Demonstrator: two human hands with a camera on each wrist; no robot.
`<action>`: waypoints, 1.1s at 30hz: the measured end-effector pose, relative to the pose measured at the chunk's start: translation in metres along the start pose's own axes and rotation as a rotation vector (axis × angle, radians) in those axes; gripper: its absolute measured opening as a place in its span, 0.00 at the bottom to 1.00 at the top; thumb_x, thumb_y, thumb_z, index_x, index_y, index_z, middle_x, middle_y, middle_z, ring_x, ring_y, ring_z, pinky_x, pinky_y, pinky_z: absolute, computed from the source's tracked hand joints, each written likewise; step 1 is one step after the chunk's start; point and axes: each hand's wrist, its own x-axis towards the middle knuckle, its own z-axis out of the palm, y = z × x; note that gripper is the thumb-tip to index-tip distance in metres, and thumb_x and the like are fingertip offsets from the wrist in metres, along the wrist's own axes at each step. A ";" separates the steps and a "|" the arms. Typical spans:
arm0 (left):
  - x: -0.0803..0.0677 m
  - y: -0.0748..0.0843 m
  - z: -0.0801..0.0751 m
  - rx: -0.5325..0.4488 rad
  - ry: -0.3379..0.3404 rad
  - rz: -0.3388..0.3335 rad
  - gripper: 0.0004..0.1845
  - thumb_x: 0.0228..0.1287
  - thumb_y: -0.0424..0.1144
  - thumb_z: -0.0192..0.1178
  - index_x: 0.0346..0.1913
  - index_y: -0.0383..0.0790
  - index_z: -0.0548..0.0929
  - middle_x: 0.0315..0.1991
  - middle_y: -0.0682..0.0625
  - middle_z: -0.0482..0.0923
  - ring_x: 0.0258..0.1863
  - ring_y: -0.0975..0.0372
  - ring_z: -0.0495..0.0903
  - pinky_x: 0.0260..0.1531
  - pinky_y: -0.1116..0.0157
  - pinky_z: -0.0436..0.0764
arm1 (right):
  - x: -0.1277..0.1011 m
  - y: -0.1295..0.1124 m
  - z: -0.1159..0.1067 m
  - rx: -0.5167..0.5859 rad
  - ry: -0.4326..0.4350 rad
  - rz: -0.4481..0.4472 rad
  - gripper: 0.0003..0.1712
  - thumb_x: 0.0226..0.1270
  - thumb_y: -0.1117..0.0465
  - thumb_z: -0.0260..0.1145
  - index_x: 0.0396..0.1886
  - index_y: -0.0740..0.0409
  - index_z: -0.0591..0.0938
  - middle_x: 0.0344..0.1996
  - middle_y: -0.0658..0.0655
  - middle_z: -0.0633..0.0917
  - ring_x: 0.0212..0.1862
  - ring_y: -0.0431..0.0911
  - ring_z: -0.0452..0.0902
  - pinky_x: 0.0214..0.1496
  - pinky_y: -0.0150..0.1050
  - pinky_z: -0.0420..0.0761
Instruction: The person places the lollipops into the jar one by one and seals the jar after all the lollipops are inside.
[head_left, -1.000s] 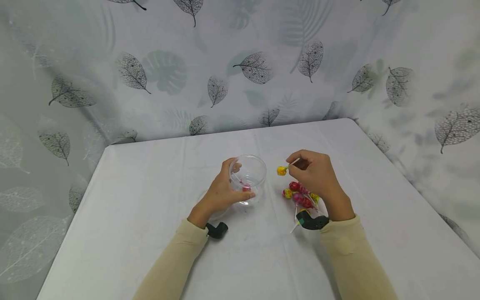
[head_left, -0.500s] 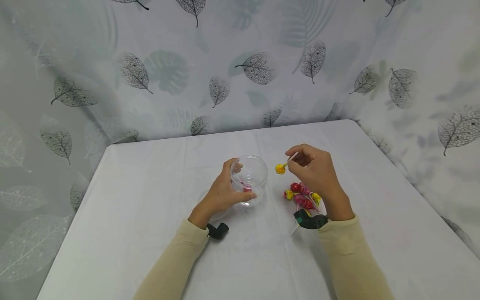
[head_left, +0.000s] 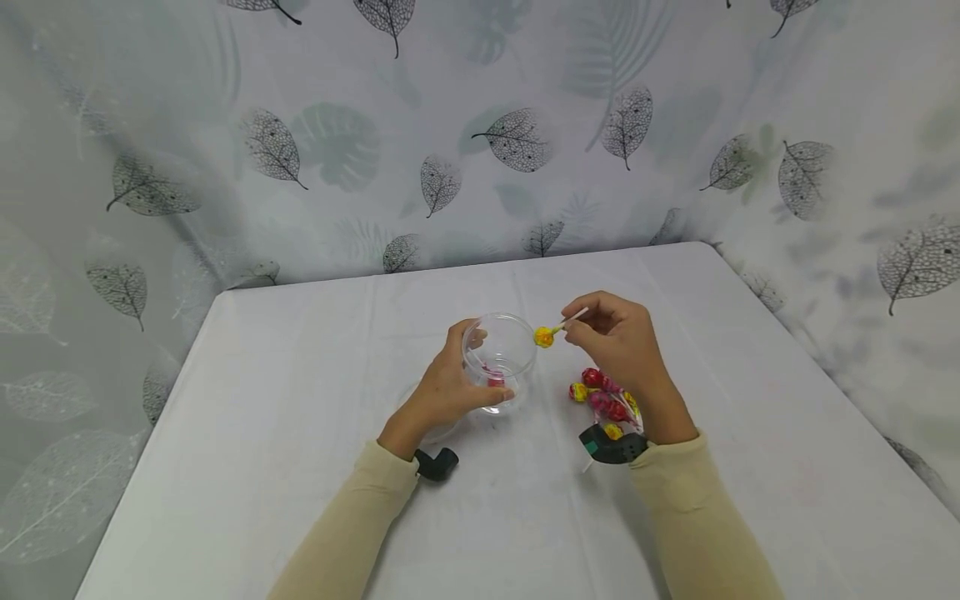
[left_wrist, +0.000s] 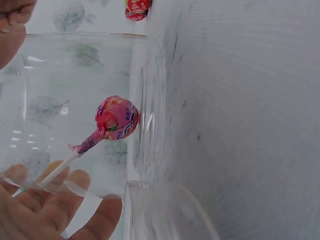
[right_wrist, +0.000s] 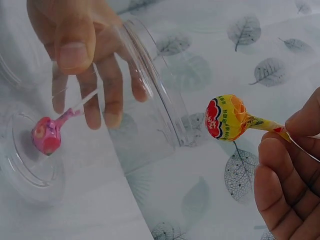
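Observation:
My left hand (head_left: 447, 383) grips a clear round jar (head_left: 501, 343) from its left side, thumb in front and fingers behind the wall. Inside the jar lies a pink lollipop (left_wrist: 117, 118), its head at the bottom and its white stick leaning toward the fingers. My right hand (head_left: 617, 340) pinches a yellow lollipop (right_wrist: 226, 118) by its stick. That lollipop's head is right at the jar's right rim in the head view. Below the right hand lies a pile of red, pink and yellow lollipops (head_left: 600, 398), partly hidden by the wrist.
A clear round lid (head_left: 442, 431) lies beside the jar, partly behind the left hand. White cloth covers the table (head_left: 300, 350). A leaf-printed curtain (head_left: 337, 150) stands behind and at both sides. Dark wrist cameras sit on both wrists.
My right hand has moved left with the yellow lollipop, bringing its head from well right of the jar up to the rim. The left hand and jar have stayed nearly still.

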 end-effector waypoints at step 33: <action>0.000 -0.001 -0.001 -0.038 -0.016 0.014 0.59 0.48 0.52 0.84 0.78 0.57 0.55 0.77 0.47 0.67 0.74 0.49 0.68 0.70 0.42 0.69 | -0.002 0.001 0.024 -0.039 -0.100 0.084 0.04 0.67 0.69 0.71 0.40 0.64 0.88 0.35 0.59 0.90 0.33 0.48 0.85 0.36 0.33 0.84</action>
